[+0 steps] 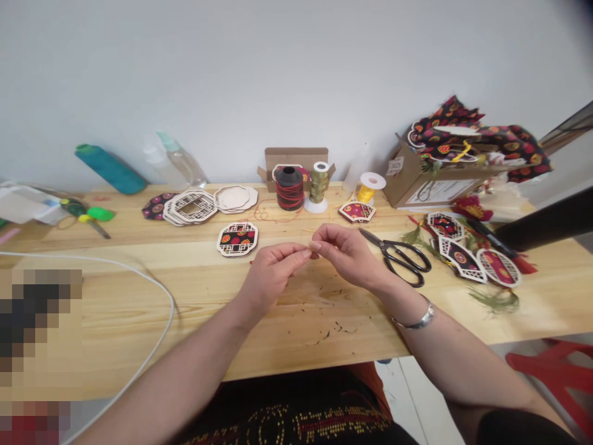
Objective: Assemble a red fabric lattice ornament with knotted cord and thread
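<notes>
Over the middle of the wooden table, my left hand (277, 272) and my right hand (345, 253) meet at the fingertips, both closed in a pinch. Whatever lies between the fingers is too small to make out. Left of them is an ornament (238, 239) with a pale lattice frame over dark flowered cloth. Black-handled scissors (405, 258) lie beside my right wrist. Behind my hands stand a spool of dark red thread (290, 187), a cone of gold thread (319, 185) and a spool of yellow thread (369, 186). Loose red thread trails on the table.
Wooden frames (192, 207) are stacked at the back left, near a spray bottle (180, 161) and a teal thread cone (111, 170). A cardboard box (435, 182) heaped with cloth stands back right. Finished-looking ornaments (463, 259) lie before it. A white cable (171, 303) crosses the left side.
</notes>
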A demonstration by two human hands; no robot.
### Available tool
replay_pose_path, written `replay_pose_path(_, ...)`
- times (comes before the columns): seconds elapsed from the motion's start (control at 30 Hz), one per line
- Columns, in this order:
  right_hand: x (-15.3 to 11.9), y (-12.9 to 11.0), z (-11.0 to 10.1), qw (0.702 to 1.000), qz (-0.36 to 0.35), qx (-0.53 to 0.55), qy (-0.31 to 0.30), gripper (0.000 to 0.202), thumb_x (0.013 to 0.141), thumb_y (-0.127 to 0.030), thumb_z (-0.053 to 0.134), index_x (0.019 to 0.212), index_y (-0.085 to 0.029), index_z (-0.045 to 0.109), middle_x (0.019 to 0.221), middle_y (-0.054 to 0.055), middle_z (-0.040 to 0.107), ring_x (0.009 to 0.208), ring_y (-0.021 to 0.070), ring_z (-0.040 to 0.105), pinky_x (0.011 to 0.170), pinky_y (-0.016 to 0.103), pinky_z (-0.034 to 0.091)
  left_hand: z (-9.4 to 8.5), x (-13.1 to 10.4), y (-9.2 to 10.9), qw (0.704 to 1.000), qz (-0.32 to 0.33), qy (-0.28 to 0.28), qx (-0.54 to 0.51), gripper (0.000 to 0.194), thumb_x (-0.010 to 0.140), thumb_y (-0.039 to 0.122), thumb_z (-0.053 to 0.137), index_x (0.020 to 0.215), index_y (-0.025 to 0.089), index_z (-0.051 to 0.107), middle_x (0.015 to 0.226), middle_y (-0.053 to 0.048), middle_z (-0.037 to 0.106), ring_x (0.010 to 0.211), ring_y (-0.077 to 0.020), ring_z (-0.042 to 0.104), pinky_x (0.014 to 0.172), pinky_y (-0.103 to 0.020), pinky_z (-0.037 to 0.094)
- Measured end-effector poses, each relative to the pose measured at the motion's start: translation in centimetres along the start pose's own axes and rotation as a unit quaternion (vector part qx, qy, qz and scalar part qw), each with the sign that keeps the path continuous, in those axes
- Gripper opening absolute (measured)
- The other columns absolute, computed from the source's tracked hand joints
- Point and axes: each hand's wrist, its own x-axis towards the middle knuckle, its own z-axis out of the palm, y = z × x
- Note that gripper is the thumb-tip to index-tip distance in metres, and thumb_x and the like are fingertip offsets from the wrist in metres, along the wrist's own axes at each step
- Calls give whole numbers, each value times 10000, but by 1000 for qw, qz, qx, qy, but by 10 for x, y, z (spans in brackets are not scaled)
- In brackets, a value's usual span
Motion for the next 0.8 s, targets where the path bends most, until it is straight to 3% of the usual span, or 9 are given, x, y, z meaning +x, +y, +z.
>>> replay_pose_path(0.17, 0, 0, 2, 999, -9, -42, 19, 228, 880, -335, 567, 721, -172, 553, 671, -5, 569, 641, 110, 499, 600, 247, 389, 0, -1, 0, 1000, 17, 5, -2, 217, 732, 355, 696, 805, 168, 780, 442, 76, 336, 455, -60, 218, 463, -239, 179)
replay_pose_path(0.37, 3, 0, 2, 1000, 21, 7, 21, 249, 857, -359, 569, 696, -174, 528, 643, -15, 540, 606, 107, 479, 587, 249, 383, 0, -2, -3, 998, 65, 10, 22, 204, 772, 347, 685, 841, 181, 783, 478, 71, 342, 478, -67, 232, 474, -248, 202)
replay_pose_path(0.8, 3, -1, 1, 999, 30, 42, 16, 241, 857, -355, 581, 710, -169, 535, 674, 0, 590, 639, 113, 544, 621, 253, 432, -3, -1, -8, 999, 51, 10, 13, 291, 834, 422, 628, 845, 166, 767, 504, 63, 303, 487, -75, 246, 469, -250, 179)
